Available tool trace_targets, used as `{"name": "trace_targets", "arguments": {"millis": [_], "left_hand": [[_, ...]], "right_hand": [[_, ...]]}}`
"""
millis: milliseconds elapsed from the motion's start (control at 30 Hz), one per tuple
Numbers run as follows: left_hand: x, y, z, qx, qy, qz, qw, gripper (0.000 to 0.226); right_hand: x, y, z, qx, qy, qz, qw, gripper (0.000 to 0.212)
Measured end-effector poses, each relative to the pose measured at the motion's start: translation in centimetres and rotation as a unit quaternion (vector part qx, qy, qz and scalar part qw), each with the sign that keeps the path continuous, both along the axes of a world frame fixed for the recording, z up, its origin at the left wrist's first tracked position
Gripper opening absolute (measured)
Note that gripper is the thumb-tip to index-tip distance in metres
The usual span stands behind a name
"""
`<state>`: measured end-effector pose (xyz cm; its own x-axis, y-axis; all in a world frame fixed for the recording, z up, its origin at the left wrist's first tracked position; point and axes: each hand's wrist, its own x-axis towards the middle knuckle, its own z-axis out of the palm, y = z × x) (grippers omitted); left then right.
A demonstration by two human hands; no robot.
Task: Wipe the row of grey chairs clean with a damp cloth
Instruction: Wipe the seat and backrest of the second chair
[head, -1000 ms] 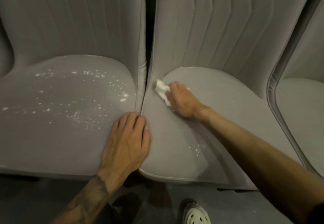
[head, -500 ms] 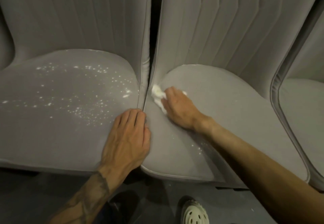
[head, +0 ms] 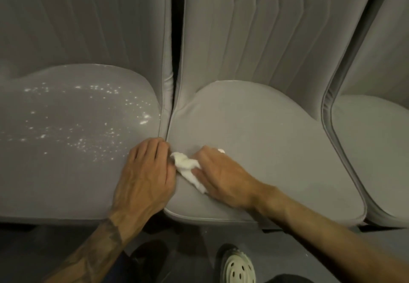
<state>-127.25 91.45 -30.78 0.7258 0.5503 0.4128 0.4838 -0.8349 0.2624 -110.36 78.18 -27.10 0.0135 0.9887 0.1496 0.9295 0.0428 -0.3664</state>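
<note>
Left chair seat [head: 66,150]: white specks [head: 88,114] spread over most of it, not wiped yet. Left hand [head: 146,178] lies palm down on that seat's front right corner, fingers straight and pressed together, tips at the seam between the two chairs; it looks like a brace and holds nothing.

Cloth [head: 188,167]: small white wad on the middle chair seat [head: 276,139], at its left edge near the front, touching the left hand's fingers on one side and running under the right hand [head: 223,176] on the other. The right hand's fingers and thumb bend over the wad and grip it; motion blur hides the exact hold. A scrap of cloth pokes out past the knuckles.

Change: a second ago the cloth and right hand were further back along this left edge; they have swept forward to the left hand. No specks show on the middle seat now, so it is likely almost done; the left seat comes next.

Right chair [head: 376,150]: mostly cut off, looks clean. A pale shoe [head: 239,269] is on the floor below.
</note>
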Motion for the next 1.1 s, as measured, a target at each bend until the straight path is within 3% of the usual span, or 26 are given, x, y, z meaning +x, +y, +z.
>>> {"name": "trace_targets", "arguments": {"millis": [100, 200, 300, 400, 467, 533, 600, 700, 767, 833, 1000, 1100], "left_hand": [[0.1, -0.1, 0.3, 0.01, 0.006, 0.003, 1.0, 0.02], [0.2, -0.2, 0.5, 0.008, 0.013, 0.006, 1.0, 0.018], [0.2, -0.2, 0.6, -0.001, 0.02, 0.009, 1.0, 0.021], [0.0, -0.2, 0.7, -0.011, 0.026, 0.002, 1.0, 0.025], [-0.1, -0.2, 0.6, -0.009, 0.022, -0.003, 1.0, 0.023], [0.0, -0.1, 0.6, -0.003, 0.014, -0.007, 1.0, 0.021], [0.1, 0.0, 0.4, 0.005, 0.009, -0.005, 1.0, 0.02], [0.1, -0.1, 0.3, 0.004, 0.018, -0.002, 1.0, 0.021], [0.1, -0.1, 0.4, -0.003, 0.026, -0.002, 1.0, 0.026], [0.0, -0.1, 0.4, 0.004, 0.027, -0.002, 1.0, 0.026], [0.2, -0.3, 0.7, 0.012, 0.024, -0.003, 1.0, 0.019], [0.1, -0.3, 0.6, 0.003, 0.027, -0.003, 1.0, 0.02]], "right_hand": [[5.3, -0.1, 1.5, -0.025, -0.02, -0.121, 0.992, 0.031], [7.1, -0.8, 1.6, -0.039, -0.098, -0.251, 0.962, 0.033], [0.7, -1.8, 0.7, 0.006, -0.06, -0.176, 0.983, 0.038], [-1.0, -3.5, 0.8, -0.007, -0.024, -0.087, 0.996, 0.032], [1.3, -4.6, 1.3, -0.001, -0.071, -0.159, 0.985, 0.033], [3.6, -6.1, 1.7, -0.021, -0.113, -0.285, 0.951, 0.023], [2.4, -6.7, 1.4, 0.002, -0.162, -0.346, 0.924, 0.026], [-3.5, -4.8, 0.0, 0.073, -0.125, -0.239, 0.96, 0.035], [-5.6, -4.3, -0.2, 0.059, -0.092, -0.18, 0.978, 0.04], [-4.0, -5.6, 0.4, 0.036, -0.088, -0.202, 0.975, 0.041], [-1.5, -9.3, 0.4, 0.057, -0.101, -0.368, 0.923, 0.033], [-6.0, -4.8, -0.9, 0.08, -0.141, -0.284, 0.945, 0.031]]}}
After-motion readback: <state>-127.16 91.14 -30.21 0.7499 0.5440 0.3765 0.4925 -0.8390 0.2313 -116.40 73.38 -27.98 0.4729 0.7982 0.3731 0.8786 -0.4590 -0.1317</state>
